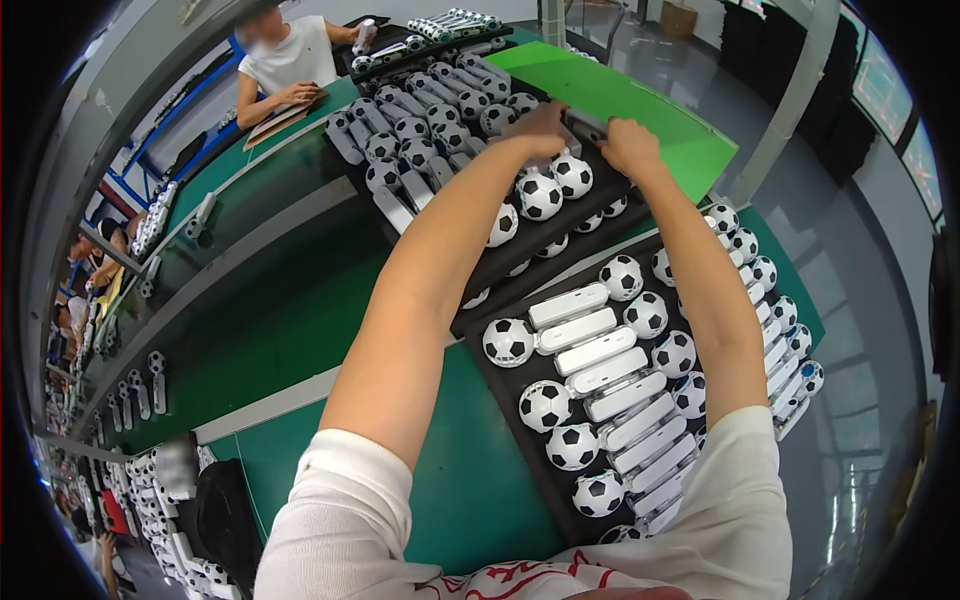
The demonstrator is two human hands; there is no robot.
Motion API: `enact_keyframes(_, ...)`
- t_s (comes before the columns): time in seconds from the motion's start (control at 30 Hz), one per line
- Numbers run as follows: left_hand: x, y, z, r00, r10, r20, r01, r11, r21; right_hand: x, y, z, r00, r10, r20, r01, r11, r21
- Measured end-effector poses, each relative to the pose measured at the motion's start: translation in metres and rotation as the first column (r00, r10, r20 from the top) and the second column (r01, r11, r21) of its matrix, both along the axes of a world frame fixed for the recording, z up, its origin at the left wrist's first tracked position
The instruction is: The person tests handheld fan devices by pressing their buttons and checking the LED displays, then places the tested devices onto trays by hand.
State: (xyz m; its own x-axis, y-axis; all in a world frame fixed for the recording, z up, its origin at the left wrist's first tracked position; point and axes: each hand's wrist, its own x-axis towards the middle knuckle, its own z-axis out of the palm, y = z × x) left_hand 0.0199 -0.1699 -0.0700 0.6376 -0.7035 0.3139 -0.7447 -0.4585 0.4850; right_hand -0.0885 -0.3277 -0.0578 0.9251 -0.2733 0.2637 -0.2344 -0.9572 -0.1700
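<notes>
Both my arms stretch forward to a raised black tray (592,203) of ball-headed devices, each with a white handle and a football-patterned head. My left hand (540,132) is over the tray, above a football-patterned head (540,197); its fingers are blurred, so their grip cannot be made out. Close to its right, my right hand (630,148) has curled fingers at the tray's far right side, beside a bright green sheet (660,120). Whatever those fingers close on is hidden. Beneath my right forearm lies a nearer black tray (520,425) with rows of the same devices (597,362).
More devices (790,325) line the right edge of the green table (480,450). A green conveyor belt (300,290) runs along the left, beside a metal rail. Across the way a person (290,60) in a white sleeveless top sits working. A metal post (795,110) stands at right.
</notes>
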Motion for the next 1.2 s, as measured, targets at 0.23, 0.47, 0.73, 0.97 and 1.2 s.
enact_keyframes(0.23,-0.057,0.043,0.019,0.974,-0.193,0.118,0.200,0.979,-0.048,0.042,-0.028,-0.031,0.984,0.176,0.026,-0.177,0.977,0.116)
enact_keyframes(0.47,-0.187,0.187,0.073,0.977,-0.183,0.107,0.203,0.953,-0.224,0.027,-0.007,-0.036,0.968,0.129,0.213,-0.224,0.825,0.518)
enact_keyframes(0.73,-0.260,0.291,0.013,0.980,0.194,0.043,-0.162,0.907,-0.389,0.033,-0.049,-0.037,0.941,-0.014,0.337,-0.223,0.724,0.653)
enact_keyframes(0.97,-0.277,0.290,-0.058,0.887,0.397,-0.236,-0.458,0.819,-0.345,-0.008,-0.115,-0.078,0.924,-0.216,0.315,0.177,0.973,0.147)
enact_keyframes(1.2,-0.266,0.263,-0.092,0.890,0.449,-0.079,-0.456,0.876,-0.156,-0.031,-0.121,-0.118,0.998,-0.020,-0.062,0.037,0.957,0.287)
